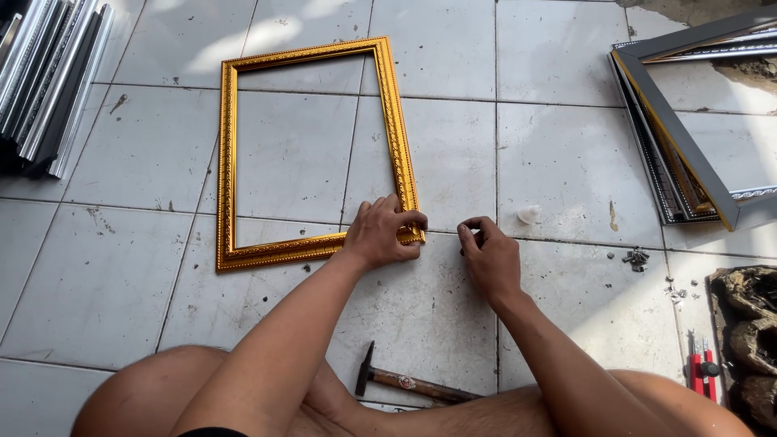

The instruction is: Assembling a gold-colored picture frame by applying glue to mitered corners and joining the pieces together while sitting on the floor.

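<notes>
Hammer (409, 382) idle at knees. Left hand (379, 235) clamps the gold picture frame (312, 150) at its near-right corner on the tiled floor (121, 267); frame already assembled. Right hand (488, 255) pinches something small, possibly a fastener.

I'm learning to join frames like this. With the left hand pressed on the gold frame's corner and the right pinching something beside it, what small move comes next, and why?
Probably bring the right hand over to the frame corner. The left hand already clamps the near right corner of the gold frame flat on the tiled floor, and the right hand's fingertips are pinched just beside it; what they hold is too small to tell. The hammer lies untouched near the legs.
</notes>
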